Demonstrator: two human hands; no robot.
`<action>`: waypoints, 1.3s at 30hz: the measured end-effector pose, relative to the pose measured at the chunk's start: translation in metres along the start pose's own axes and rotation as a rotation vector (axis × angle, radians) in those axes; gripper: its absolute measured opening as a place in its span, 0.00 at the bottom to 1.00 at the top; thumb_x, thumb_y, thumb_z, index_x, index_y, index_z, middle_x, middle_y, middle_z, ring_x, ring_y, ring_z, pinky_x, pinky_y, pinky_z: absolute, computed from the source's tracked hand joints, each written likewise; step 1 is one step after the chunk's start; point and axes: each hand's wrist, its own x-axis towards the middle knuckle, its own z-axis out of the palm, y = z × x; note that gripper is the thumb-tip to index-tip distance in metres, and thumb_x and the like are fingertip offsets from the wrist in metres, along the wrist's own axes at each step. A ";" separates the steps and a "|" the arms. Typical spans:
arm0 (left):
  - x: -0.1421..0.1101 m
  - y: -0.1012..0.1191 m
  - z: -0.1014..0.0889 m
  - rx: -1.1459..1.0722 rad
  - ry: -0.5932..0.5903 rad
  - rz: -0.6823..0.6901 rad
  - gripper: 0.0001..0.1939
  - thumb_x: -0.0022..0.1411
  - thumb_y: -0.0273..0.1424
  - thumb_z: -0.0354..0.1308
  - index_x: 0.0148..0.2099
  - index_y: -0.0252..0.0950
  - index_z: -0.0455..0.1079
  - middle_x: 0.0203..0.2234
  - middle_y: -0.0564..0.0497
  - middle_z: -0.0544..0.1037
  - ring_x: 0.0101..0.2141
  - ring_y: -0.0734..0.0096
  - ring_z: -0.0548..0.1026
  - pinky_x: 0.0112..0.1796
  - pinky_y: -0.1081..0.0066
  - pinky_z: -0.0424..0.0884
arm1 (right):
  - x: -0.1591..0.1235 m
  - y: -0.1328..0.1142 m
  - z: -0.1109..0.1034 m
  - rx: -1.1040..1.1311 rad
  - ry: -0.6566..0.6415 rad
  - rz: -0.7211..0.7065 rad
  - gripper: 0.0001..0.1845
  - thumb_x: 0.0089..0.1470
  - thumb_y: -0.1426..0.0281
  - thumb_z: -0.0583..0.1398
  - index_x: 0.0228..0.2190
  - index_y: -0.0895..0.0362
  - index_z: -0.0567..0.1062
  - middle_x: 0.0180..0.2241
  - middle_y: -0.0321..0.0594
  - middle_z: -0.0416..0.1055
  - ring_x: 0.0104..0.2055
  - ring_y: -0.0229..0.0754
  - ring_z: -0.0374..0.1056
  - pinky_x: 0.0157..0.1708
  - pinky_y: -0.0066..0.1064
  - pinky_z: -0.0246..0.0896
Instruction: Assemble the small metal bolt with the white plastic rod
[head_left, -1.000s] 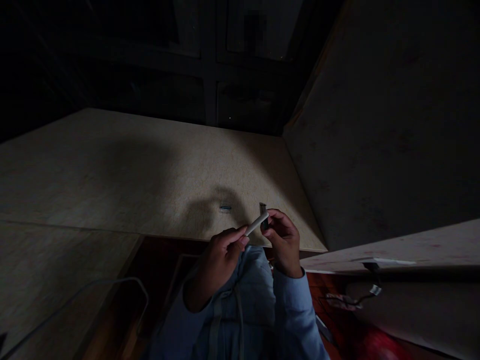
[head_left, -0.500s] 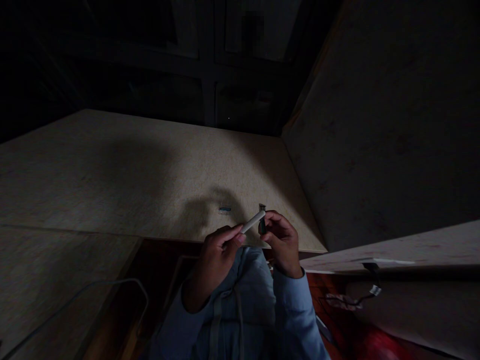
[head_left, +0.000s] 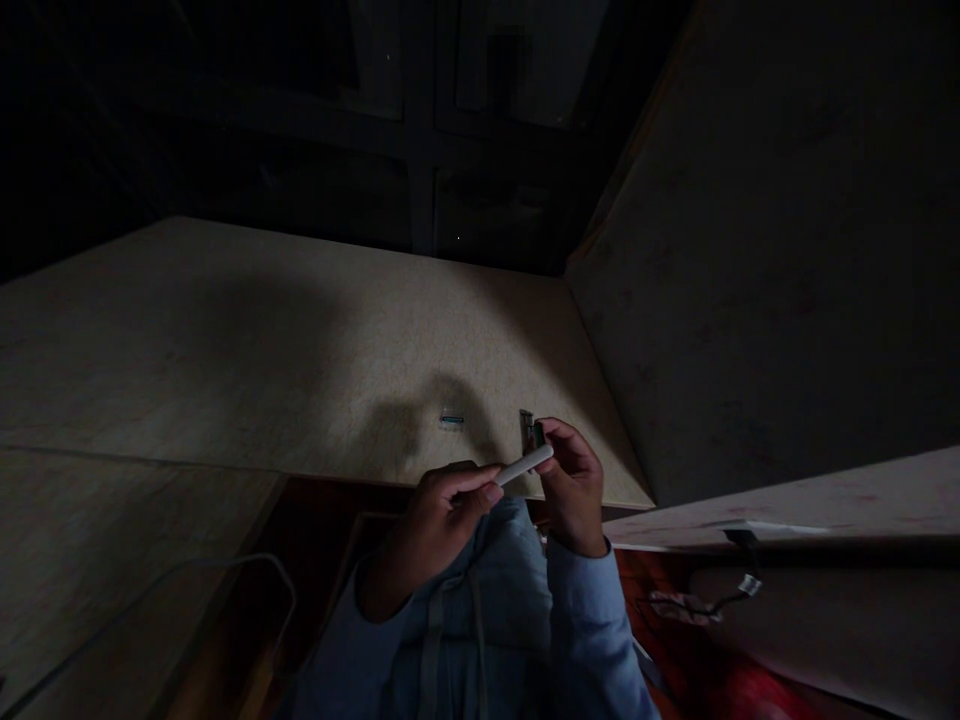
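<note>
A slim white stick-like handle (head_left: 525,465) is pinched between the thumb and fingers of my left hand (head_left: 442,515), slanting up to the right. Its far end meets my right thumb, or passes just in front of it. My right hand (head_left: 574,490) is closed on a small dark, greenish piece (head_left: 539,434), held just above that end; the dim light hides its kind. Behind it lies a small dark-edged clear piece (head_left: 526,418), partly covered by my right fingers. Left of that, a small flat dark bluish strip (head_left: 451,420) with a clear surround rests on the tabletop.
The pale tabletop (head_left: 315,350) stretches left, with shadows of my hands on it. A dark window (head_left: 420,130) stands behind and a wall (head_left: 765,250) closes the right side. At lower left a cable (head_left: 187,565) loops past the table edge; another black cable (head_left: 724,605) hangs at lower right.
The tip of the white handle has moved slightly right and down, from my right fingertips to by the thumb. The dark piece in my right hand has shifted and turned.
</note>
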 end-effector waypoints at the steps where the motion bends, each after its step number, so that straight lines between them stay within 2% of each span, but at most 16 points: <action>1: 0.001 0.001 0.000 -0.005 0.010 0.007 0.19 0.64 0.40 0.58 0.49 0.34 0.80 0.35 0.44 0.84 0.34 0.65 0.80 0.34 0.73 0.74 | 0.000 -0.001 0.000 0.003 -0.018 0.002 0.22 0.40 0.61 0.75 0.40 0.51 0.81 0.31 0.35 0.70 0.32 0.37 0.64 0.31 0.27 0.63; 9: 0.005 0.002 0.001 0.053 0.161 0.037 0.18 0.65 0.39 0.58 0.49 0.34 0.80 0.34 0.45 0.83 0.34 0.68 0.79 0.36 0.75 0.73 | -0.003 -0.003 0.006 0.009 -0.094 0.035 0.23 0.39 0.61 0.75 0.39 0.52 0.81 0.27 0.33 0.69 0.29 0.36 0.63 0.31 0.29 0.63; 12: 0.004 0.004 0.001 0.037 0.140 0.029 0.19 0.65 0.40 0.57 0.50 0.34 0.80 0.34 0.45 0.83 0.34 0.66 0.79 0.37 0.73 0.74 | -0.004 -0.002 0.007 0.011 -0.077 0.043 0.22 0.40 0.62 0.75 0.40 0.51 0.81 0.28 0.33 0.68 0.30 0.36 0.63 0.32 0.29 0.63; 18: 0.000 0.004 -0.002 -0.029 0.010 -0.015 0.20 0.63 0.43 0.59 0.47 0.34 0.81 0.34 0.44 0.84 0.38 0.62 0.80 0.38 0.70 0.75 | -0.001 -0.003 0.002 -0.002 0.004 0.023 0.22 0.40 0.63 0.74 0.40 0.51 0.80 0.30 0.34 0.69 0.32 0.36 0.62 0.32 0.27 0.62; 22: 0.003 0.005 0.001 -0.087 -0.032 -0.048 0.22 0.64 0.44 0.58 0.48 0.32 0.80 0.27 0.47 0.81 0.29 0.70 0.76 0.31 0.74 0.73 | -0.003 -0.004 0.007 0.094 -0.010 0.044 0.25 0.39 0.58 0.75 0.40 0.51 0.79 0.30 0.33 0.67 0.29 0.35 0.61 0.29 0.27 0.61; 26: 0.006 0.008 0.007 -0.123 0.057 -0.050 0.25 0.63 0.46 0.57 0.47 0.29 0.80 0.23 0.50 0.77 0.25 0.72 0.72 0.28 0.75 0.71 | -0.008 -0.003 0.022 0.199 -0.065 0.068 0.26 0.43 0.52 0.72 0.41 0.49 0.77 0.28 0.32 0.65 0.26 0.34 0.59 0.28 0.28 0.60; 33: 0.009 0.005 0.009 -0.116 0.175 -0.027 0.24 0.63 0.47 0.57 0.47 0.32 0.80 0.24 0.48 0.78 0.28 0.70 0.75 0.28 0.76 0.72 | -0.011 0.003 0.036 0.227 -0.075 0.109 0.30 0.40 0.48 0.72 0.43 0.49 0.75 0.27 0.32 0.65 0.25 0.36 0.57 0.27 0.30 0.57; 39: 0.005 0.004 0.003 -0.089 0.047 -0.001 0.21 0.65 0.43 0.57 0.49 0.34 0.80 0.31 0.45 0.83 0.32 0.67 0.78 0.31 0.75 0.74 | -0.007 0.004 0.028 0.208 0.006 0.129 0.29 0.39 0.49 0.72 0.42 0.48 0.76 0.34 0.36 0.67 0.26 0.35 0.56 0.27 0.30 0.58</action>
